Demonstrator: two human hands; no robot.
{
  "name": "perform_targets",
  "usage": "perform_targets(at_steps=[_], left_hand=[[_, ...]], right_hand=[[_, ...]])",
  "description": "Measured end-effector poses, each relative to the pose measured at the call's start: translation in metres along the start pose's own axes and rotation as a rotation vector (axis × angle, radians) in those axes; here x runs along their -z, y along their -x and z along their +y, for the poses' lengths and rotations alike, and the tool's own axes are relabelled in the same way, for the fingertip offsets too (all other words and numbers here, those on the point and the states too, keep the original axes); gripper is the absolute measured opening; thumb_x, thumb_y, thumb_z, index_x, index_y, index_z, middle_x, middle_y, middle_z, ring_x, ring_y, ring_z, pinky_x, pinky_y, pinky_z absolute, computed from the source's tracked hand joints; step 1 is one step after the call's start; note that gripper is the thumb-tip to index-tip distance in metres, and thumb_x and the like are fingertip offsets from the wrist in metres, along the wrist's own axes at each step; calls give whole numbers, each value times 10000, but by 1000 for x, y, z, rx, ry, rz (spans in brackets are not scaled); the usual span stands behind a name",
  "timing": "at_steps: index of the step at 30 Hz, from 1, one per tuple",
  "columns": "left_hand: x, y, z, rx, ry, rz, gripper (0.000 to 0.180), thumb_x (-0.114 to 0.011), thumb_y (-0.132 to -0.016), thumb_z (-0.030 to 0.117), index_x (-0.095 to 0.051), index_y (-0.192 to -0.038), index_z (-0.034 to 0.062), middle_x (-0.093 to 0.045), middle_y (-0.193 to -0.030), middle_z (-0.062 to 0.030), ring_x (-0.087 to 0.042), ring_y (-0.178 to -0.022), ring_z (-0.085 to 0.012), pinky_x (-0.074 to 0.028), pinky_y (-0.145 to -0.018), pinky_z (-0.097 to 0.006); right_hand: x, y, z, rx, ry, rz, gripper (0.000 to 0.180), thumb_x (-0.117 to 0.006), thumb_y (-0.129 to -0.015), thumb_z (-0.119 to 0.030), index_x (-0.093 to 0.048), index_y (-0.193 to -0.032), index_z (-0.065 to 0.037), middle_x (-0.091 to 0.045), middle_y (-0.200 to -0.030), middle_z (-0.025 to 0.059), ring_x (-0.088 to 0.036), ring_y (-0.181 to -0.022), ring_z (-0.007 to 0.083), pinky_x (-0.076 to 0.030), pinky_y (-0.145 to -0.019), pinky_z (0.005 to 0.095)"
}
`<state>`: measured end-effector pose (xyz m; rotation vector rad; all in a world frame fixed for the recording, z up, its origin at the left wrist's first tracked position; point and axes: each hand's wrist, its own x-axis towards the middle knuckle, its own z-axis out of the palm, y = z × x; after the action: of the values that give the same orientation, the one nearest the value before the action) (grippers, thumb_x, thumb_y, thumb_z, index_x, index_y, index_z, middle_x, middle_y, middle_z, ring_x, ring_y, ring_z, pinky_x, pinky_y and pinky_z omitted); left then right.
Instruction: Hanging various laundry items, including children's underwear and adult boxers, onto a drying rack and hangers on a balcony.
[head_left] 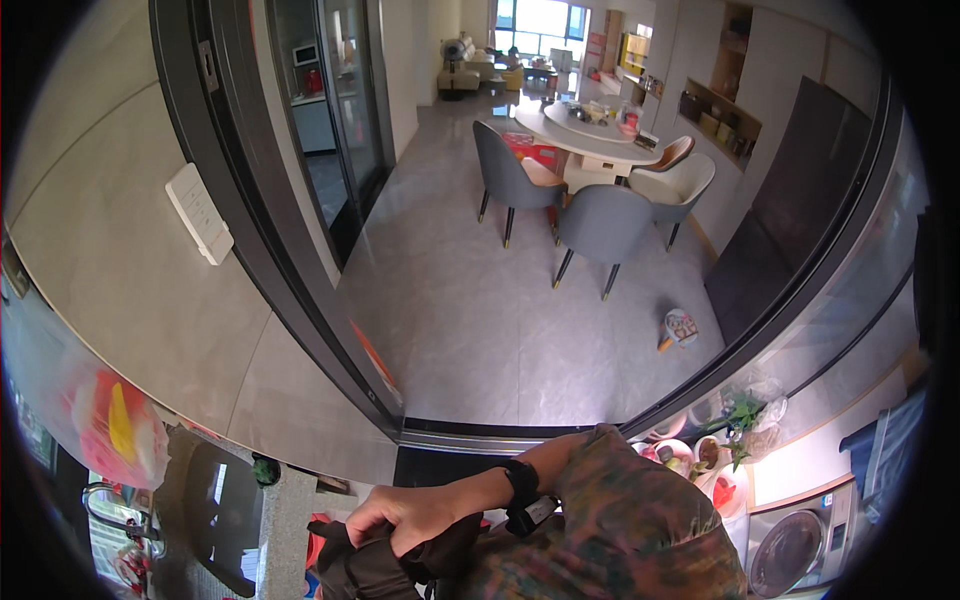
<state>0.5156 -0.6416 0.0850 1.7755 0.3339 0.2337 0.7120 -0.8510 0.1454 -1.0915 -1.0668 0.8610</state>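
Observation:
My right arm, in a patterned brown-green sleeve (pixel 640 530), reaches across to the left at the lower edge. My right hand (pixel 405 515) is closed on a dark brown cloth (pixel 365 572), gripping its upper edge. Whether the cloth belongs to a garment or a bag I cannot tell. A black band (pixel 522 483) circles my wrist, with a small dark device (pixel 532 515) beside it. A bit of red (pixel 316 540) shows beside the cloth. My left hand is out of view.
A sliding door track (pixel 520 432) crosses the floor ahead, between dark frames. Beyond stand grey chairs (pixel 605 225) around a round table (pixel 590 128); a round patterned object (pixel 680 328) lies on the floor. A sink (pixel 205 500) is at left, a front-loading washer (pixel 795 550) at right.

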Motion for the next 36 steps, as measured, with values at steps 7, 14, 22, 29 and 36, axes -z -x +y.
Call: perform_targets(at_steps=[7,14,22,29,36], left_hand=[[-1,21,18,110,163,-217,887,-776,-716,83,-293,-1455,-1,-399,-1403,-192,-405,-1278,-293,-344,-1052,-400],[-24,16,27,-54,-221,5,959,-826,-643,69,-302,-1445,22,-453,-1311,-208,-462,-1202,-330,-396,-1015,-411],[-6,21,-32,84,-151,135,619,-679,-814,-28,-412,-1371,0,-559,-1224,-138,-571,-1049,-238,-486,-882,-314],[-30,14,10,-82,7,-101,769,-613,-812,-33,-252,-1485,55,-376,-1419,-186,-467,-1226,-286,-443,-959,-387],[-2,8,-68,96,21,143,694,-606,-858,125,-289,-1471,49,-475,-1329,-190,-495,-1183,-276,-425,-965,-383]], right_hand=[[-7,-7,15,-74,116,27,241,-592,-655,-35,-579,-885,35,-618,-766,73,-557,-701,127,-434,-631,292],[-1,-3,33,-238,197,149,220,-624,-690,-57,-594,-888,34,-630,-758,75,-574,-689,124,-447,-622,286],[0,-9,39,-163,251,148,195,-654,-707,-84,-599,-853,32,-622,-722,77,-569,-662,139,-439,-602,278],[1,-10,41,-136,176,133,175,-646,-728,-85,-596,-846,33,-611,-703,71,-553,-643,138,-434,-591,288],[1,-15,47,-53,234,25,175,-657,-747,-97,-580,-836,32,-608,-702,89,-551,-635,148,-416,-573,312]])
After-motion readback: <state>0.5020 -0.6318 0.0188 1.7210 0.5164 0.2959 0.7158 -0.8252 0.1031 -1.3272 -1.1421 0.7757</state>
